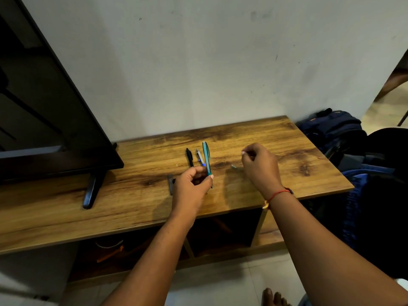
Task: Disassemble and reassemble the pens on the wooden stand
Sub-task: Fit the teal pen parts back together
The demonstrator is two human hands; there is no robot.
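Left hand (191, 187) pinches the teal pen (206, 157), its length pointing toward the wall (198, 62); right hand (260, 166) fingers curled, hold unclear.

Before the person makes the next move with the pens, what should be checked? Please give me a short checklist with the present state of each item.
1. The left hand grips the teal pen: ok, fingers curl round its lower end.
2. The right hand holds a pen part: cannot tell, its fingertips pinch together but nothing shows between them.
3. The small loose part is in sight on the wooden stand: ok, between the hands, though blurred.
4. The black pen and the silver-blue pen lie away from the front edge: ok.
5. The grey piece is within reach: ok, it lies just beside the left hand.
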